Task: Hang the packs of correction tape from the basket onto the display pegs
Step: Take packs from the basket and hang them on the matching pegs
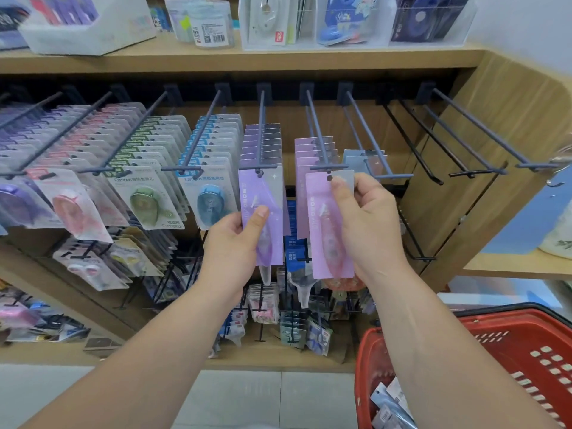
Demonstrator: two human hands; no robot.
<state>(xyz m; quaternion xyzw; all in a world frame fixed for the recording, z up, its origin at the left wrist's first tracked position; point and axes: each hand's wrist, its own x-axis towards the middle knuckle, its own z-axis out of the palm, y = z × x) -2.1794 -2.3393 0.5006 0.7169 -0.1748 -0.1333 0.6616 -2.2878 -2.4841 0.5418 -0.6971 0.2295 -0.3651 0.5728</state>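
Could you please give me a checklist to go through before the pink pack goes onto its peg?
1. Grip: the right hand pinches the pink pack near its top. Ok.
2. Hanging hole: uncovered, just beside the thumb. Ok.
3. Hole lined up on the tip of the peg: cannot tell, they overlap in this view.
4. Correct peg: the hung packs on it are the same pink. Ok.
5. Left hand: holds the purple pack on the neighbouring peg, apart from the pink one. Ok.
6. Basket: spare packs remain inside. Ok.
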